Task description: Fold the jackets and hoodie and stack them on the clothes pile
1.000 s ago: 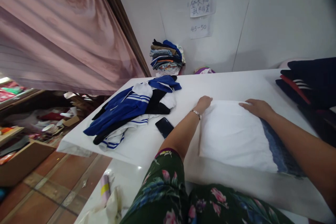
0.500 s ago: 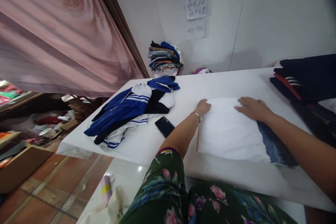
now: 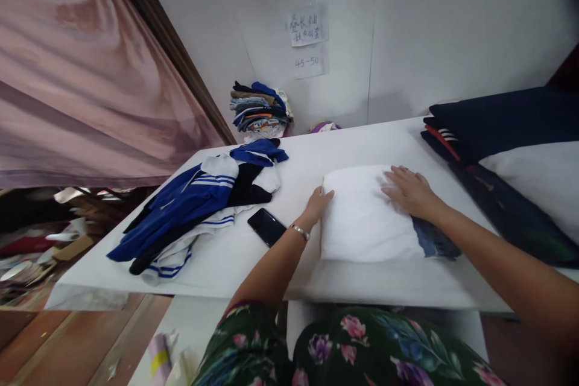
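**Because clothing lay on both sides of the table [image 3: 357, 148], a slip or tangle was possible**

While the tabletop offered a broad white surface, its apparent smoothness could have let cloth skid if pushed unevenly. On the right, the navy garments [image 3: 502, 117] were stacked near the right forearm [image 3: 497, 250], and a wide swing might have dragged them out of line. On the left, the heap of blue, black and white clothes [image 3: 212, 193] sprawled loosely, so anything pulled across it could have caught.

The white garment [image 3: 362, 217] lay folded flat between them, near the front edge, where a careless tug might have drawn a layer over the side. Denim [image 3: 432, 238] showed beyond its right side, attached or separate, one could not tell; probably stiffer, it could have left a lump. The right hand [image 3: 409, 192] rested palm down on the garment's upper right, fingers spread, gripping nothing; heavy pressure there could have wrinkled it. The left hand [image 3: 318, 206] was half curled at the left edge; whether it pinched the cloth could not be told, and an uneven pull might have skewed that side. The phone [image 3: 266, 227] lay just beside the left forearm [image 3: 271, 274], which could have nudged it. The bracelet [image 3: 300, 231] might have snagged a thread.
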`<control>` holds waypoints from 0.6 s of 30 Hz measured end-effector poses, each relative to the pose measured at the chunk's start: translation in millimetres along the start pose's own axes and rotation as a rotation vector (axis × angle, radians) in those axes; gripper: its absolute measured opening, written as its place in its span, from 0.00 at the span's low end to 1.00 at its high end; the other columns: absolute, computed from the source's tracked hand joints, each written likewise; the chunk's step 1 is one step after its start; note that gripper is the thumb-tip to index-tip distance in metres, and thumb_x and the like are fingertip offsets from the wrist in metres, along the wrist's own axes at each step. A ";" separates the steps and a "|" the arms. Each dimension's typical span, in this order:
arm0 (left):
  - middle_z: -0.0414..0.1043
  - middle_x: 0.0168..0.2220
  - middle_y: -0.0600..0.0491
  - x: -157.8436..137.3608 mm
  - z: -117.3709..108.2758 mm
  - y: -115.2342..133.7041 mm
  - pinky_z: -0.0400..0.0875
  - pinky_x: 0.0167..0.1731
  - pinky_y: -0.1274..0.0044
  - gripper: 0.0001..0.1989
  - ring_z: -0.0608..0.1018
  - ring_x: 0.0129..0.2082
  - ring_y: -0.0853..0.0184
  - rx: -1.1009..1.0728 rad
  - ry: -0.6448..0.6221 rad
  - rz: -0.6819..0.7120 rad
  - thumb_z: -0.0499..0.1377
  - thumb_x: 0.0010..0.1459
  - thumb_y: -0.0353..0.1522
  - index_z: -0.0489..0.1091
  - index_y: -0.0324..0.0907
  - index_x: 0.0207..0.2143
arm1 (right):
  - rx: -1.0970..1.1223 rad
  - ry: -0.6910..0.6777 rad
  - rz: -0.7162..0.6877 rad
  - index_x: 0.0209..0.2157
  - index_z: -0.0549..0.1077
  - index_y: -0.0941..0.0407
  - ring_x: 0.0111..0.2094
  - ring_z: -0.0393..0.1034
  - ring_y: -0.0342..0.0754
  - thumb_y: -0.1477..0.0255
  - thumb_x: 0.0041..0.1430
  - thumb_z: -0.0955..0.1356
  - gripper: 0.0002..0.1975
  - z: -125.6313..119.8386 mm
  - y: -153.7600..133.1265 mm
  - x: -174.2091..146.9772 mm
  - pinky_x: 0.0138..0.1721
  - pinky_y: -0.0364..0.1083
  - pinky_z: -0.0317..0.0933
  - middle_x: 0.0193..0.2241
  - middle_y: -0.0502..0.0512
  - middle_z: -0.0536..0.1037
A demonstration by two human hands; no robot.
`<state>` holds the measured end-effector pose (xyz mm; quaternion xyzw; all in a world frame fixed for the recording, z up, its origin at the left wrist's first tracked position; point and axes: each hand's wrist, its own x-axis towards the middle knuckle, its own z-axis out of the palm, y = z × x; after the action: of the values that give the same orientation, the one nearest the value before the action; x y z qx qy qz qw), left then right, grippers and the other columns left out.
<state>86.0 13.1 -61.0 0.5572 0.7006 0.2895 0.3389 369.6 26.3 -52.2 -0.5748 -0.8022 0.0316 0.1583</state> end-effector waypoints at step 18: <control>0.41 0.69 0.50 -133.6 2.8 -47.4 0.52 0.64 0.60 0.32 0.48 0.68 0.58 0.437 -0.101 0.548 0.61 0.55 0.35 0.58 0.49 0.62 | -0.098 0.100 -0.466 0.58 0.66 0.49 0.66 0.48 0.58 0.71 0.63 0.62 0.22 5.3 -1.8 -138.9 0.60 0.64 0.46 0.64 0.56 0.57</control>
<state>80.5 -127.4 -79.5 0.7974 0.5529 0.1848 0.1559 406.5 -103.1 -87.0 -0.3822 -0.9048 -0.0730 0.1728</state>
